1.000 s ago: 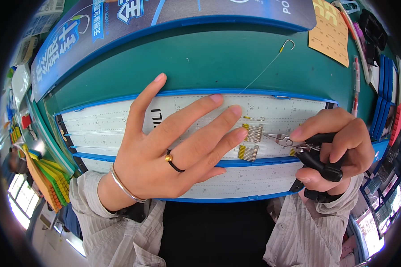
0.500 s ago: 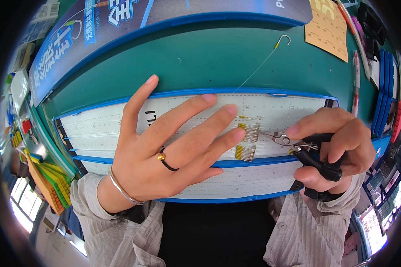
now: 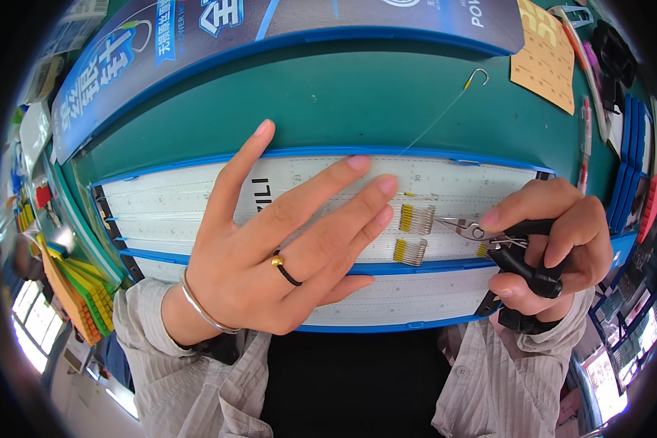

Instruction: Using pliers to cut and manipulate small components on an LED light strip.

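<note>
My left hand lies spread over a long white fishing-rig case with blue edges, its fingertips near the yellow-wrapped hooks. Two rows of these hooks, an upper group and a lower group, sit side by side on the board. In my right hand is a pair of small pliers with black handles; their tips point left, at the bends of the upper group. Whether they touch a hook I cannot tell. Beyond the case, a single larger hook lies on the green table, its clear line running toward my left fingers.
A dark printed panel with a blue rim spans the far side. At far right are an orange card, a red pen and stacked blue cases. Orange, green and yellow items stand at the left.
The whole view has shifted slightly. One left finger has drawn in beside its neighbour, away from the upper hooks. The pliers keep about the same place beside those hooks.
</note>
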A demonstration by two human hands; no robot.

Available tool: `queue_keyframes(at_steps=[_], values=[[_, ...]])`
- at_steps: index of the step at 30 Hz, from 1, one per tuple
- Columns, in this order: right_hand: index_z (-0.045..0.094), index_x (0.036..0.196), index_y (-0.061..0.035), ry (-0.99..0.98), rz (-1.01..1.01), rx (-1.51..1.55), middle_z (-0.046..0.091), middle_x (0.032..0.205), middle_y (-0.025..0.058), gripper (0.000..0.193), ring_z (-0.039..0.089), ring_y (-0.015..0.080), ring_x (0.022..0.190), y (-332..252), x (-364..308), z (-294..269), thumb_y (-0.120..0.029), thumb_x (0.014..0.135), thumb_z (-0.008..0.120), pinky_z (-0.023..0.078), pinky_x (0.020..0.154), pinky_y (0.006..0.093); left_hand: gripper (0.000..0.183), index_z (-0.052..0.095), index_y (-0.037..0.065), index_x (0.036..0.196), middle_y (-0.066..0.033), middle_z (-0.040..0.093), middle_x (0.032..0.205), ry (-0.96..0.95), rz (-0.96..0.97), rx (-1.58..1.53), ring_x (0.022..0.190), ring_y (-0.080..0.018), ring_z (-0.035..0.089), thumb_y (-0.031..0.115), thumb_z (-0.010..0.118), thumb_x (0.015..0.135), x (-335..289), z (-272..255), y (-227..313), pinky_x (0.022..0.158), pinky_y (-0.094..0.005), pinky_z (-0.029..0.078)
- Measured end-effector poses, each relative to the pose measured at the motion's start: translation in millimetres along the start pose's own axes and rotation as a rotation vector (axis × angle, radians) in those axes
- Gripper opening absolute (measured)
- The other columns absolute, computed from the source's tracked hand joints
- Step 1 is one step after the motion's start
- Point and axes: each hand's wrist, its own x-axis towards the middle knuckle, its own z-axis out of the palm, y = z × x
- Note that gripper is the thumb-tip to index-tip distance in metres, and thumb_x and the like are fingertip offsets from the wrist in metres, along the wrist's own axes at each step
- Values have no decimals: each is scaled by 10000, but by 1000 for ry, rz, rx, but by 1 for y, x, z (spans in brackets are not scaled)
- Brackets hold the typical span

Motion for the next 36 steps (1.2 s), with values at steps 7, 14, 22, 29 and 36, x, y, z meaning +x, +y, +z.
queue_keyframes(at_steps=[7, 14, 22, 29, 36], values=[[425, 885, -109, -14, -7, -14, 692, 936, 243, 408, 628, 180, 722, -1, 3, 1, -110, 763, 814, 484, 661, 277, 405, 720, 95, 1092, -20, 685, 1208, 17, -10, -15, 1176, -270, 625, 429, 643, 877, 0, 1, -1, 1060, -639, 388], [423, 883, -108, 3, -10, -35, 692, 925, 242, 402, 622, 183, 707, -2, 2, 2, -104, 762, 806, 483, 646, 285, 391, 725, 112, 1092, -15, 681, 1216, 31, -11, -11, 1173, -262, 622, 432, 606, 902, 0, 1, 1, 1055, -637, 400], [419, 878, -113, 16, 22, -6, 690, 929, 238, 393, 620, 181, 719, -5, 1, 4, -116, 776, 799, 486, 647, 283, 374, 729, 139, 1088, -16, 682, 1213, 44, -9, -14, 1178, -261, 618, 437, 612, 894, -2, 4, 1, 1051, -644, 402], [423, 882, -110, -6, 0, -6, 688, 938, 238, 431, 619, 174, 711, -2, 0, 1, -156, 765, 836, 491, 646, 267, 366, 728, 160, 1094, -16, 685, 1203, 47, -10, -11, 1173, -261, 620, 444, 618, 891, -1, 3, 1, 1047, -642, 408], [432, 877, -104, -37, -25, -4, 688, 939, 251, 430, 626, 174, 696, 0, 2, 1, -131, 754, 843, 486, 602, 255, 372, 728, 163, 1097, -13, 682, 1207, 44, -15, -18, 1172, -259, 619, 453, 612, 895, -1, 4, 1, 1044, -641, 410]])
